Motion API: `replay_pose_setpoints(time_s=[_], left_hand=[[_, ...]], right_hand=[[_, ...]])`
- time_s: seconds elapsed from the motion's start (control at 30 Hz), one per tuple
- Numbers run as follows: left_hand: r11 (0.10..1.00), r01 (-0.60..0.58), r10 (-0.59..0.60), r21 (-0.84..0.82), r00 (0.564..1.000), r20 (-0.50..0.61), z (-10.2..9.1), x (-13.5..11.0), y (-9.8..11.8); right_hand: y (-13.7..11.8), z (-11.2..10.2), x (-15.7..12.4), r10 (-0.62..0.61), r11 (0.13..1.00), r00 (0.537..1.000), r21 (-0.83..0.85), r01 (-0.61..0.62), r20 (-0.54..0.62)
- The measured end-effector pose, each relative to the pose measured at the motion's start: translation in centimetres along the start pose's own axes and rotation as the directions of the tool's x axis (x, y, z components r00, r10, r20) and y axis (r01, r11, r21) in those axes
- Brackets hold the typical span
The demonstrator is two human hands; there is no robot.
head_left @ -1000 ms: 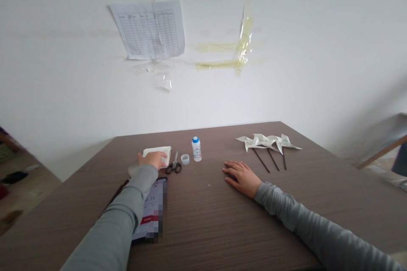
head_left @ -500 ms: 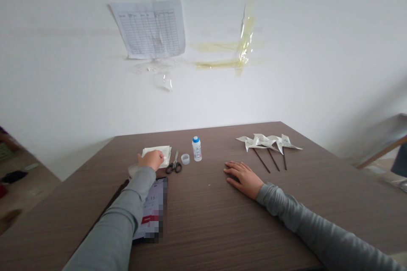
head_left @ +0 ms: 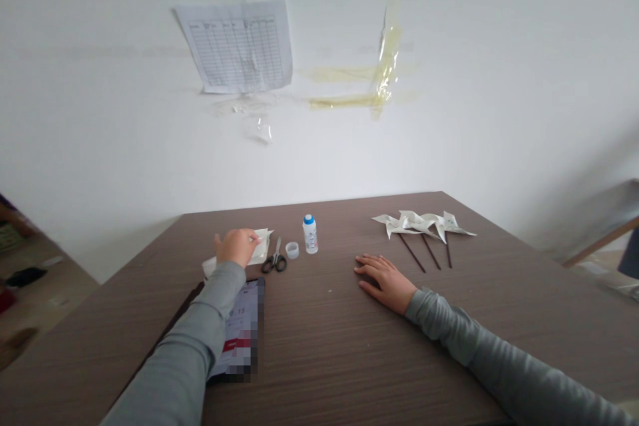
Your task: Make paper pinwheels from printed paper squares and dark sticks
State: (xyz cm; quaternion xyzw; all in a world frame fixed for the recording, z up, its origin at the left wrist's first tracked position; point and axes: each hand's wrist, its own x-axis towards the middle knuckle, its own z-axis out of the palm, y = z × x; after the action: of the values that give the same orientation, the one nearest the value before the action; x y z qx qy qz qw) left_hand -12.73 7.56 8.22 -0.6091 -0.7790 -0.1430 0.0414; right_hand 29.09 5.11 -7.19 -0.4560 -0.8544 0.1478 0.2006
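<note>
At the back left, my left hand (head_left: 235, 247) is closed in a pinch at the edge of a whitish paper sheet (head_left: 260, 251), which lies in a small stack partly hidden by the hand. My right hand (head_left: 384, 283) rests palm down on the table with its fingers stretched out, holding nothing. Close to the left hand are black-handled scissors (head_left: 274, 261), a small clear cup (head_left: 292, 251) and a white bottle with a blue cap (head_left: 310, 235). Beyond the right hand lie three paper pinwheels (head_left: 422, 225) on dark sticks.
A phone (head_left: 239, 326) lies on the brown table (head_left: 319, 353), partly under my left forearm. The white wall behind the table carries a taped printed sheet (head_left: 239, 46) and strips of yellowish tape (head_left: 384, 73).
My left hand has shifted slightly, and the paper's edge now shows raised at its fingertips. My right hand stays flat in place. The view has moved a little.
</note>
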Motion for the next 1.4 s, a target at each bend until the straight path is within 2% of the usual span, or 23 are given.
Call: replay_pose_setpoints(time_s=[0.13, 0.27, 0.47, 0.6, 0.67, 0.93, 1.1, 1.23, 1.4], left_hand=[[0.998, -0.037, 0.035, -0.042, 0.999, -0.038, -0.2, -1.2, 0.9], [0.993, -0.08, 0.073, -0.087, 0.994, -0.082, -0.1, -3.3, 2.4], [0.982, -0.156, 0.158, -0.109, 0.987, 0.01, 0.2, -7.4, 4.8], [0.972, -0.201, 0.213, -0.118, 0.972, 0.097, 0.7, -9.7, 5.8], [0.966, -0.223, 0.237, -0.129, 0.966, 0.106, 1.3, -10.6, 6.2], [0.92, -0.357, 0.384, -0.163, 0.906, 0.178, 4.3, -12.2, 5.8], [0.938, -0.336, 0.345, -0.08, 0.919, 0.19, 4.8, -13.1, 5.0], [0.94, -0.335, 0.337, -0.061, 0.89, 0.308, 4.9, -14.6, 5.3], [0.927, -0.356, 0.375, -0.118, 0.876, 0.303, 5.7, -15.7, 5.8]], right_hand=[[-0.1, 0.0, -0.1, 0.001, 1.0, 1.0, -0.012, -0.001, 0.018], [0.2, 0.1, -0.4, -0.009, 1.0, 1.0, -0.007, 0.01, 0.014], [0.6, 0.1, -0.6, -0.015, 1.0, 1.0, 0.007, 0.015, -0.01], [0.4, 0.0, -0.4, -0.018, 1.0, 1.0, 0.0, 0.018, -0.002], [0.3, 0.0, -0.3, -0.02, 1.0, 1.0, 0.002, 0.02, -0.005], [0.1, -0.3, -0.1, -0.009, 0.999, 1.0, 0.033, 0.01, -0.024], [0.0, -0.8, -0.2, 0.002, 0.997, 1.0, 0.071, -0.002, -0.003], [0.2, -0.8, -0.1, 0.009, 0.994, 1.0, 0.106, -0.006, -0.028], [0.5, -0.9, 0.0, 0.015, 0.99, 0.999, 0.139, -0.011, -0.032]])
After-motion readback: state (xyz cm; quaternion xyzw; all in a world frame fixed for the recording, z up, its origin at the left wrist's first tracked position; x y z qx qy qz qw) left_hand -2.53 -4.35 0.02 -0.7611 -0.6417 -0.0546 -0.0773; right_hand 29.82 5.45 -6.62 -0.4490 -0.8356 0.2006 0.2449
